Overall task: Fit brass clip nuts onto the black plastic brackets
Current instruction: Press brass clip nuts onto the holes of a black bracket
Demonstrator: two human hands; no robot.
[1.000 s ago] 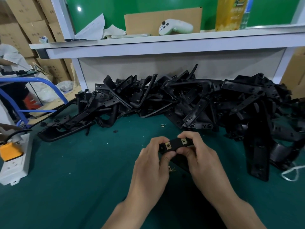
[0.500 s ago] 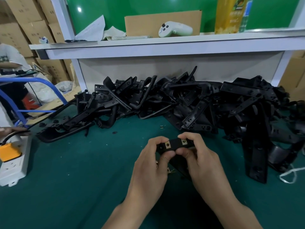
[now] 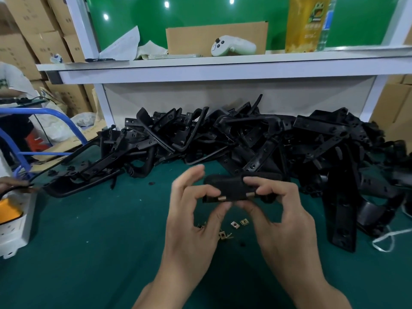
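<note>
1 bracket [image 3: 229, 186] between the fingers [image 3: 260, 181]

Black bracket [image 3: 231, 188] pinched between left hand [image 3: 191, 221] and right hand [image 3: 283, 217] — brass clip nuts [image 3: 235, 224] below.

I see even, fairly bright overhead light; three lamp reflections glare on the far green board [image 3: 200, 12]. The left hand [image 3: 194, 219] and right hand [image 3: 285, 221] are motion-blurred. Soft shadows fall on the tabletop [image 3: 89, 253]; the shelf [image 3: 223, 70] bows toward the edges.
</note>
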